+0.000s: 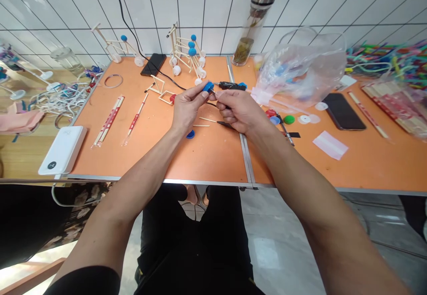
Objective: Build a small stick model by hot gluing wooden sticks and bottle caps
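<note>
"What do you have there?"

"My left grip [188, 110] pinches one round blue cap [208, 87] tight in its fingers."

"And the other one?"

"My right grip [238, 110] is curled nearly shut, just beside that cap. A black tool [231, 86] with a thin tip lies long ways side to side, and the tip points left at the cap. I can't tell if my right grip holds it."

"How many blue caps?"

"Three loose ones. A second blue cap [190, 134] lies on the orange surface [213, 153], and a third blue cap [243, 85] sits behind the black tool."
</note>
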The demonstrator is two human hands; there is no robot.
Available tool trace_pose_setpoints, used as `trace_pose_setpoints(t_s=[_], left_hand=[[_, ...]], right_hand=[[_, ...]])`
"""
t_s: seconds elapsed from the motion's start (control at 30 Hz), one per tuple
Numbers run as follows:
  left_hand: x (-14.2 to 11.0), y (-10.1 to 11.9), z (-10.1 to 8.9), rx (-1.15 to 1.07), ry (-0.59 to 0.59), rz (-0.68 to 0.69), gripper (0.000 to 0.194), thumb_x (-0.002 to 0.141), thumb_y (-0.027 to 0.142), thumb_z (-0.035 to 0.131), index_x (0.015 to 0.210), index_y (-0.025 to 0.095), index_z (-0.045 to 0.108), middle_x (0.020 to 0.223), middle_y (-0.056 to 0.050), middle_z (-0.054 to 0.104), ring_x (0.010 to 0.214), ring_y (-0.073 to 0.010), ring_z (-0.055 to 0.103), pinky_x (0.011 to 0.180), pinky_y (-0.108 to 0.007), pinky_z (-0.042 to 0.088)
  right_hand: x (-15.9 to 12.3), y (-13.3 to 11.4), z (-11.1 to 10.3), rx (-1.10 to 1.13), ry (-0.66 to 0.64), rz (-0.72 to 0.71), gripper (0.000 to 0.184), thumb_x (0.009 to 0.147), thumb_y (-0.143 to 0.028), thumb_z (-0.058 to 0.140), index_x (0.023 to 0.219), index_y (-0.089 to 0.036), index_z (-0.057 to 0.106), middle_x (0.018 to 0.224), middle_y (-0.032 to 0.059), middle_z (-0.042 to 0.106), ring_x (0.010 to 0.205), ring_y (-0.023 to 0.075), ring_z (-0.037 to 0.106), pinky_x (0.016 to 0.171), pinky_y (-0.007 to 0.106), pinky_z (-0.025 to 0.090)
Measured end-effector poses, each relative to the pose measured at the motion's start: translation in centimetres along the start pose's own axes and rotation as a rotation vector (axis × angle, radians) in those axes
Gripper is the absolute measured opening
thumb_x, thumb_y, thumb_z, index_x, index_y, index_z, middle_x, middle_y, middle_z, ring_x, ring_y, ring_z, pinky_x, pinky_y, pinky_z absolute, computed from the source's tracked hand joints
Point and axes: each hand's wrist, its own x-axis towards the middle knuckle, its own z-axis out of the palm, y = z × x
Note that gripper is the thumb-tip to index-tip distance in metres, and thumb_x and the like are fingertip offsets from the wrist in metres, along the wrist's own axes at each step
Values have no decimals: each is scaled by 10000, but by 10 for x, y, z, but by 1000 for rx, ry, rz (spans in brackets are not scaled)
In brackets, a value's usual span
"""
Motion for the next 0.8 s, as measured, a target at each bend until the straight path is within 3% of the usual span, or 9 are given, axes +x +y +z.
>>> trace_pose_setpoints(t_s=[0.1, 0.23, 0.3, 0.37, 0.43, 0.5, 0.67, 0.73, 0.8], left_hand=[[7, -7, -8, 87, -55, 98, 289, 830, 314, 1008, 1109, 297, 932, 1207, -32, 905, 1412, -310, 769, 1270, -470, 577], [18, -19, -21, 216, -98, 197, 408, 755, 406, 1044, 1121, 258, 942, 1151, -47, 910, 1139, -298, 856, 1123, -466, 661], [20, -23, -24, 251, -87, 203, 390, 784, 391, 1014, 1141, 251, 942, 1149, -54, 909, 1063, -273, 858, 1085, -455, 668], [20, -24, -25, 269, -73, 199, 354, 811, 368, 987, 1142, 253, 941, 1151, -53, 909, 1036, -256, 854, 1074, -449, 666], [19, -23, -25, 276, -78, 196, 332, 814, 355, 981, 1130, 257, 942, 1145, -52, 909, 1040, -255, 852, 1081, -455, 662], [18, -22, -23, 264, -98, 202, 333, 804, 359, 991, 1119, 260, 943, 1142, -56, 909, 1068, -271, 853, 1098, -472, 655], [16, -16, -20, 195, -154, 244, 397, 798, 441, 1022, 1145, 268, 938, 1158, -62, 907, 1172, -305, 848, 1184, -509, 614], [17, -15, -20, 187, -171, 238, 413, 795, 474, 1028, 1145, 276, 937, 1133, -57, 908, 1155, -301, 852, 1184, -512, 616], [19, -16, -21, 188, -177, 234, 414, 785, 485, 1035, 1131, 279, 939, 1128, -58, 908, 1144, -302, 855, 1177, -511, 620]], right_hand=[[3, 3, 1, 117, -62, 81, 315, 996, -529, 674, 973, -217, 706, 725, -37, 468, 554, 120, 238, 524, 288, 207], [-3, 11, 16, -559, 282, -277, 277, 1088, -413, 589, 1038, -187, 741, 980, 109, 739, 790, 221, 611, 692, 332, 407], [-8, 14, 22, -900, 334, -358, 306, 1120, -346, 515, 1120, -164, 761, 1160, 183, 781, 930, 289, 685, 749, 364, 416], [-9, 15, 25, -1040, 323, -366, 331, 1128, -303, 476, 1148, -152, 770, 1207, 210, 783, 965, 313, 700, 748, 372, 402], [-7, 14, 22, -949, 316, -376, 282, 1111, -298, 525, 1101, -169, 775, 1144, 180, 793, 953, 301, 692, 743, 366, 406], [-3, 11, 16, -654, 296, -334, 208, 1075, -319, 624, 980, -192, 759, 964, 116, 762, 835, 245, 644, 699, 342, 403], [7, -2, -6, 327, -120, 183, 181, 945, -347, 793, 934, -192, 702, 671, -65, 433, 515, 69, 176, 474, 234, 143], [8, -3, -10, 472, -236, 297, 196, 910, -327, 809, 997, -184, 709, 671, -88, 401, 523, 55, 94, 467, 215, 87], [8, 0, -8, 394, -182, 228, 204, 925, -364, 801, 979, -190, 710, 667, -78, 415, 526, 67, 133, 474, 226, 113]])
